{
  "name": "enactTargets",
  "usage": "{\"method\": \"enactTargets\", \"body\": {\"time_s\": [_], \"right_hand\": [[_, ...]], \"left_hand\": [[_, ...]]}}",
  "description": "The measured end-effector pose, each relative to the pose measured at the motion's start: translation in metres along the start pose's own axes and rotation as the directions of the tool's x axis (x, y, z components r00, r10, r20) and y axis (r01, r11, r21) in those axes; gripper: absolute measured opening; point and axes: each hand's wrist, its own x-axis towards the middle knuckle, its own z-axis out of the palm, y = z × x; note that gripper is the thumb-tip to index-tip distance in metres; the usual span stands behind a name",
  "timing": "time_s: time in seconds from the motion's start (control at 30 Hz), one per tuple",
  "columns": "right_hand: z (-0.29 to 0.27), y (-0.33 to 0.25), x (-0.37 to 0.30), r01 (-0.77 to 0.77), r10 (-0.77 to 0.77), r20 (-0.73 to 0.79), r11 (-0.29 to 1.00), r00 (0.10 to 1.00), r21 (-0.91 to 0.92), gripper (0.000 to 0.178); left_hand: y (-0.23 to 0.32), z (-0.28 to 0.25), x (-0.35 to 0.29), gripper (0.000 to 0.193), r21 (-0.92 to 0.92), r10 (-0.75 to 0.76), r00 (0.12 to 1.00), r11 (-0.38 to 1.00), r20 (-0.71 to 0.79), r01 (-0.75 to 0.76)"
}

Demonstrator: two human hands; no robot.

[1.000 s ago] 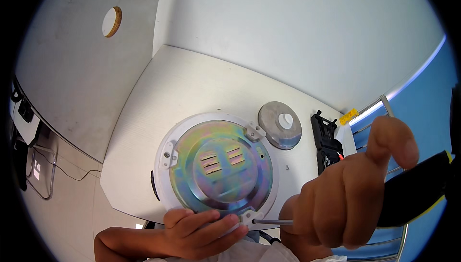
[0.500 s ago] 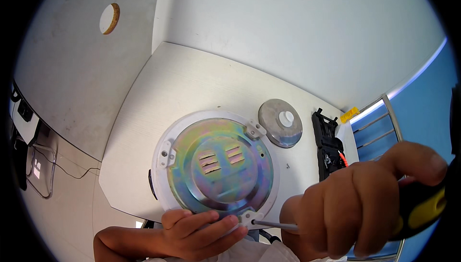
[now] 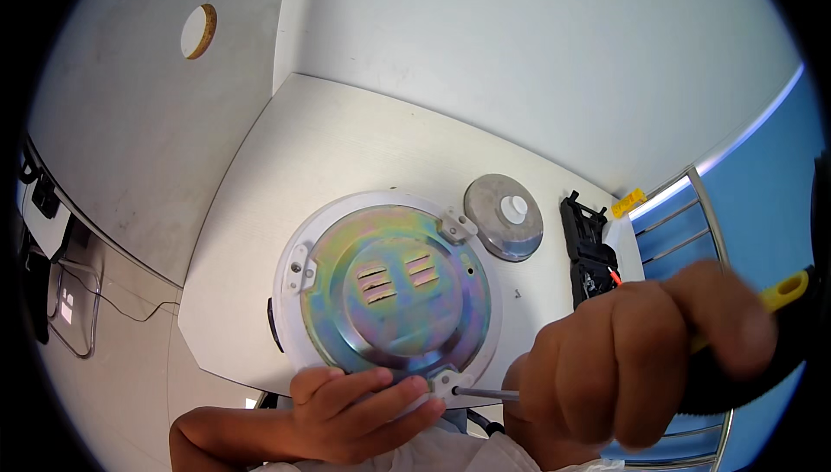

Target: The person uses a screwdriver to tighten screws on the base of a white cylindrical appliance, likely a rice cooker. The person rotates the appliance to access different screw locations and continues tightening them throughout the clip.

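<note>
Head view: my right hand [image 3: 619, 359] was curled into a fist around the handle of a screwdriver [image 3: 489, 393], with some yellow of it showing past my fingers. Its shaft ran left to a white bracket [image 3: 443, 381] on the rim of a round white device [image 3: 291, 321], the tip at a hole there. My left hand [image 3: 355, 411] lay with its fingers across that rim, just beside the same bracket; whether it pinched the rim, I could not tell. The device lay at the near edge of the tabletop [image 3: 355, 126], its iridescent metal plate [image 3: 402, 321] facing up with 2 groups of slots. A silver disc [image 3: 493, 234] with a white knob [image 3: 513, 208] lay beyond it, toward the far edge, and an open black case [image 3: 591, 253] lay near the far right corner.
</note>
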Motion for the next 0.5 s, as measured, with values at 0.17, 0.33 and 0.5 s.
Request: {"method": "enactTargets", "body": {"time_s": [0.17,0.33,0.5], "right_hand": [[0.003,0.002,0.004,-0.081,0.077,0.034,0.988,0.996,0.132,0.028],[-0.027,-0.005,0.017,-0.186,0.141,0.463,0.981,0.875,0.052,0.032],[-0.001,0.007,-0.014,0.036,-0.037,0.028,0.997,0.999,0.062,0.029]], "left_hand": [[0.002,-0.002,0.002,0.025,0.003,-0.027,1.0,1.0,0.005,0.027],[0.004,0.003,0.001,0.024,0.009,-0.035,0.999,0.999,-0.028,0.035],[0.002,0.004,-0.002,0.023,0.013,-0.017,0.999,1.0,-0.038,0.018]]}}
